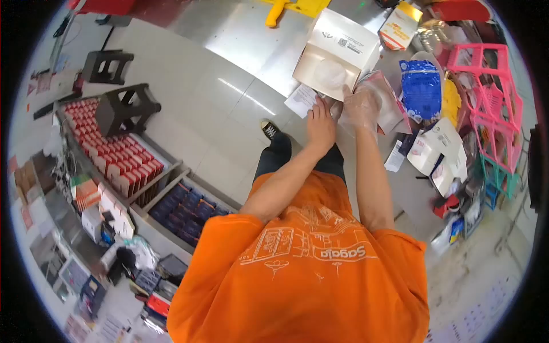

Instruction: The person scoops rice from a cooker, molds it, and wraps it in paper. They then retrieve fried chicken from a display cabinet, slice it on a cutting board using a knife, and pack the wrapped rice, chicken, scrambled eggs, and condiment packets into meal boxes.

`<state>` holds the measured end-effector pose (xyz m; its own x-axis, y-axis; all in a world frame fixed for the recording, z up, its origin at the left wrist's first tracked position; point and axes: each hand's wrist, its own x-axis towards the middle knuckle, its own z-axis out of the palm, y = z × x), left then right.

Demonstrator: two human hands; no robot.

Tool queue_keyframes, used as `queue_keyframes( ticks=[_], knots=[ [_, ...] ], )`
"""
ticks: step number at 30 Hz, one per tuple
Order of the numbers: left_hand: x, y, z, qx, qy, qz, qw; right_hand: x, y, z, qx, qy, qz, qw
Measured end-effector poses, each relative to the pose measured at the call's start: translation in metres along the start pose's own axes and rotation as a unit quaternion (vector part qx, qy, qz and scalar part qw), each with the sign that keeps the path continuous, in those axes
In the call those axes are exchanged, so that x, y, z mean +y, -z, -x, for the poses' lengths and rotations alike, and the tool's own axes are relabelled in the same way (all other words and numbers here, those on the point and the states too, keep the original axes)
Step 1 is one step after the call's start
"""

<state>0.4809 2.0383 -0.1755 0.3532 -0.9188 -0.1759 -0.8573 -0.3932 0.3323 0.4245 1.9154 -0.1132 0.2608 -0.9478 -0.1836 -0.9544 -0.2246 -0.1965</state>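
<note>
Both forearms are extended forward, and the left hand is held close beside the right hand.

1. The white box stands open on the counter, a round pale thing inside it.
2. Just below the box, the bare left hand has its fingers by a slip; its grip is unclear.
3. The right hand, in a clear glove, is at the box's near right corner, thumb by its edge.
4. Right of the box lie a blue pouch and, farther out, a pink rack.
5. Beyond the box, to its left, is a yellow handle.
6. Well apart, left of the box, two dark stools stand near red-and-white packs.
</note>
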Motion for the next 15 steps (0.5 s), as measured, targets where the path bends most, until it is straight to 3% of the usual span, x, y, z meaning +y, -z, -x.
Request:
queue_keyframes(
  ticks=[6, 12, 15],
  knots=[
    [-0.027, 0.008, -0.006, -0.025, -0.058, -0.061, 0.996, -0.007, -0.002, -0.009, -0.026, -0.037, 0.044, 0.998],
    [-0.036, 0.009, -0.019, -0.056, -0.078, -0.056, 0.994, 0.017, -0.035, -0.006, -0.016, -0.075, -0.033, 0.996],
    [-0.047, -0.003, -0.023, -0.04, -0.103, 0.04, 0.993, 0.016, -0.037, 0.003, -0.013, -0.095, 0.0, 0.995]
  ],
)
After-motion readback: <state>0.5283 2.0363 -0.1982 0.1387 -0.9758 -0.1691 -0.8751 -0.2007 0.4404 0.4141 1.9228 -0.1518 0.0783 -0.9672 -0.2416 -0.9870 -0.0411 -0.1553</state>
